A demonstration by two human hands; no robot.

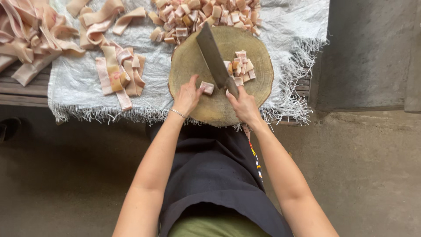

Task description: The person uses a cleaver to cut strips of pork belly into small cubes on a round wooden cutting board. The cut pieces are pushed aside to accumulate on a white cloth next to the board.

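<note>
While the right hand (244, 105) grips the cleaver (215, 59) handle, the left hand (187, 95) pinches a meat piece (207, 87) (pale pink) just left of the blade on the round chopping block (206, 109).

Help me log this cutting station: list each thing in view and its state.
Cleaver: gripped by right hand, blade over board.
Chopping board: round, wooden, on white cloth.
Meat piece: held by left hand.
Cubes: cut, beside blade.
Strips: uncut, on cloth.

a low wooden table (26, 90) carries a frayed white woven sheet (79, 83); a round wooden chopping block (210, 105) sits on the sheet's near right part.
</note>
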